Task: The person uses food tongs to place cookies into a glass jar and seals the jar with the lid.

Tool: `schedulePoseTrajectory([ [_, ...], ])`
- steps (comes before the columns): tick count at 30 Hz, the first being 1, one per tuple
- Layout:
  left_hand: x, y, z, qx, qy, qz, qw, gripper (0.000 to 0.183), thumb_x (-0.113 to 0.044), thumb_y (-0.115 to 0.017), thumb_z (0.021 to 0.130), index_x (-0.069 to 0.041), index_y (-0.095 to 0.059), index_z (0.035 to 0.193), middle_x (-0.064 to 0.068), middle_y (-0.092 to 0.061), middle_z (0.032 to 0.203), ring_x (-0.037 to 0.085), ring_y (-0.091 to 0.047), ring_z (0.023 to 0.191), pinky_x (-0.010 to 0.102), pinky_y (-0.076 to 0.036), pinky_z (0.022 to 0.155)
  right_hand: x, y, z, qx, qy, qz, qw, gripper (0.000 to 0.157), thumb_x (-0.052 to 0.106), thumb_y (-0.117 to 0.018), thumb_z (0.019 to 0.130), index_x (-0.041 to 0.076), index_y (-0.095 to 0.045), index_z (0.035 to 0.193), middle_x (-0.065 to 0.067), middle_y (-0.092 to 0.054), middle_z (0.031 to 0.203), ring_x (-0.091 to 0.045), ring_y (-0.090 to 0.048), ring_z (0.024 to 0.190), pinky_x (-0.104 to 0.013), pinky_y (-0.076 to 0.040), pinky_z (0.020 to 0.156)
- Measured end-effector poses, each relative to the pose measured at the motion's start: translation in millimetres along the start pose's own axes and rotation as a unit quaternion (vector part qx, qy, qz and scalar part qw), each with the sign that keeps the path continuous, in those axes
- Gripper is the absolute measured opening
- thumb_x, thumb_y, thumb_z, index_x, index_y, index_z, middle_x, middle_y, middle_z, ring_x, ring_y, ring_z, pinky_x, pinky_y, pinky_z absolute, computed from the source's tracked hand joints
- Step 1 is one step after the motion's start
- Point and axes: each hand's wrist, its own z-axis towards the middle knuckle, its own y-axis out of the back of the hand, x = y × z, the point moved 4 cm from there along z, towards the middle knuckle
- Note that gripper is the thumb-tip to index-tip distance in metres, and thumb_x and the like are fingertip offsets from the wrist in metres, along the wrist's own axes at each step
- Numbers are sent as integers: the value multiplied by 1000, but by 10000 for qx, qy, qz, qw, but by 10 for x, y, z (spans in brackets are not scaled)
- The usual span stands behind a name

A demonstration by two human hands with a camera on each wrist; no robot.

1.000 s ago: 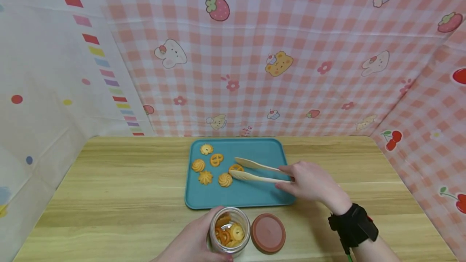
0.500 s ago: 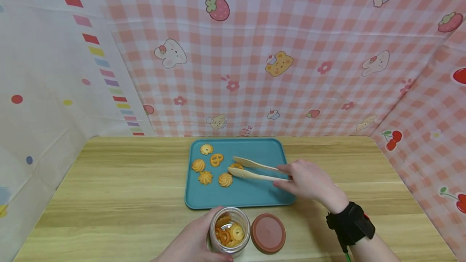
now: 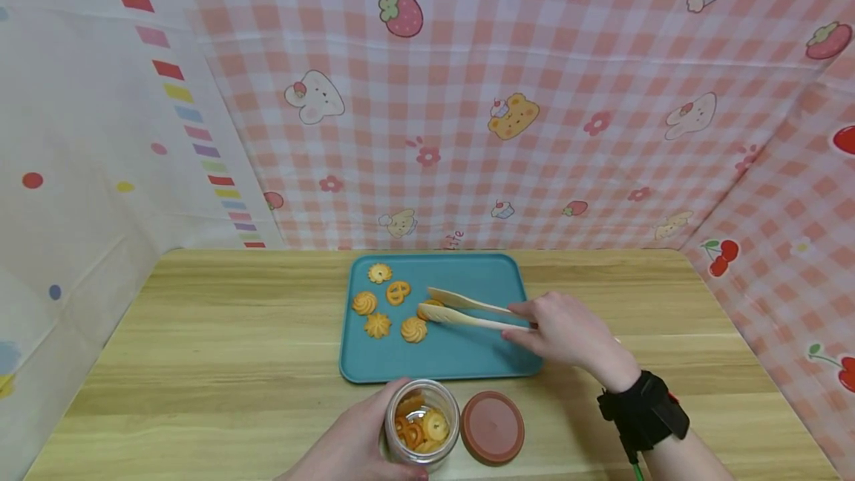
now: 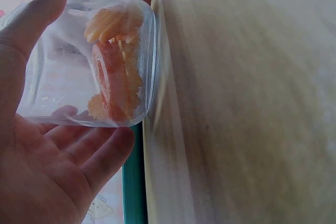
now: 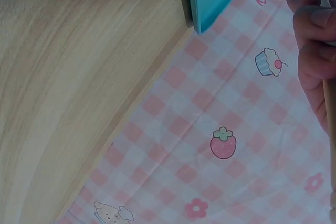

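- A pink checked cloth (image 3: 441,58) with strawberries, cupcakes and flowers rises behind the table's far edge.
- The wooden table (image 3: 220,362) fills the lower part of the head view.
- A blue tray (image 3: 467,358) lies near the middle of the table's far edge.
- The right hand (image 3: 568,329), over the tray's right edge, is clamped on the tongs, thumb and fingers pinching the handles.
- The left hand (image 3: 361,436), by the table's near edge, is wrapped round the jar, thumb and fingers on opposite sides.
- The wooden tongs (image 3: 477,322) reach from the tray's right edge toward its middle, tips apart.
- The clear jar (image 3: 424,388), upright and uncapped near the table's near edge, holds biscuits (image 3: 434,427).
- A reddish-brown lid (image 3: 493,427) lies just right of it.
- A biscuit (image 3: 434,303) near the tray's middle is partly hidden by the tongs; contact is unclear.
- Toward the tray's left edge and far left corner lie four biscuits, including a pretzel (image 3: 398,292); a swirled one (image 3: 413,329) sits nearer the middle.
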Motion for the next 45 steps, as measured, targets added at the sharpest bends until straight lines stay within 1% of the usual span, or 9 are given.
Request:
schedulePoseTrajectory([
  [11, 6, -4, -6, -67, -48, 29, 10000, 89, -50, -84, 63, -35, -41, 139, -16, -56, 124, 7, -53, 113, 35, -43, 98, -21, 28, -42, 149, -90, 129, 9998, 46, 41, -68, 86, 6, -72, 115, 13, -42, 53, 0, -34, 45, -19, -24, 44],
  [17, 3, -1, -2, -54, -100, 55, 9999, 88, -52, -82, 64, -32, -41, 139, -15, -56, 125, 8, -53, 113, 36, -43, 98, -18, 80, -76, 138, -84, 214, 9996, 43, 40, -69, 85, 7, -72, 113, 14, -42, 55, -1, -35, 46, -19, -25, 43],
  [22, -8, 7, -5, -47, -108, 31, 9999, 88, -53, -81, 65, -31, -41, 140, -14, -55, 126, 8, -53, 114, 36, -42, 99, -2, 154, -127, 30, 49, 237, 9997, 43, 39, -69, 86, 6, -71, 115, 15, -39, 54, 1, -30, 45, -18, -23, 43],
  [25, -10, 6, -4, -27, -81, -36, 10000, 88, -52, -82, 65, -31, -41, 140, -14, -56, 126, 9, -53, 114, 35, -42, 99, 30, 226, -175, -69, 164, 236, 9996, 40, 40, -68, 87, 10, -72, 112, 16, -32, 54, 2, -24, 46, -18, -19, 44],
  [29, -7, 0, -3, -21, -57, -54, 10000, 88, -51, -82, 64, -32, -41, 140, -14, -56, 125, 9, -53, 114, 35, -42, 99, 87, 345, -260, -152, 266, 247, 9992, 36, 44, -66, 88, 16, -72, 110, 16, -26, 55, 2, -20, 47, -17, -17, 44],
  [34, -8, 4, -1, -53, -80, 31, 9999, 88, -51, -83, 64, -31, -41, 139, -14, -56, 125, 9, -53, 113, 35, -42, 98, 180, 492, -390, -246, 439, 195, 9985, 31, 48, -63, 88, 24, -70, 105, 17, -24, 56, 4, -19, 48, -16, -16, 46],
  [37, -5, 6, -4, -45, -29, -10, 10000, 88, -50, -83, 64, -32, -41, 139, -15, -56, 125, 9, -53, 113, 36, -42, 98, 243, 575, -468, -333, 555, 192, 9977, 35, 49, -62, 88, 23, -71, 110, 19, -25, 57, 5, -19, 50, -15, -16, 46],
  [40, -4, 6, -8, -36, 26, -58, 10000, 89, -50, -84, 63, -33, -41, 139, -15, -56, 124, 9, -53, 113, 36, -42, 98, 311, 645, -546, -428, 669, 222, 9966, 36, 47, -65, 87, 24, -71, 114, 21, -26, 57, 7, -19, 50, -14, -17, 45],
  [45, -17, 5, -10, -45, -60, -54, 10000, 89, -50, -83, 64, -32, -41, 140, -14, -56, 125, 10, -54, 114, 36, -43, 98, 440, 741, -670, -622, 1026, 157, 9927, 33, 45, -69, 84, 26, -71, 111, 24, -28, 60, 10, -20, 52, -10, -18, 45],
])
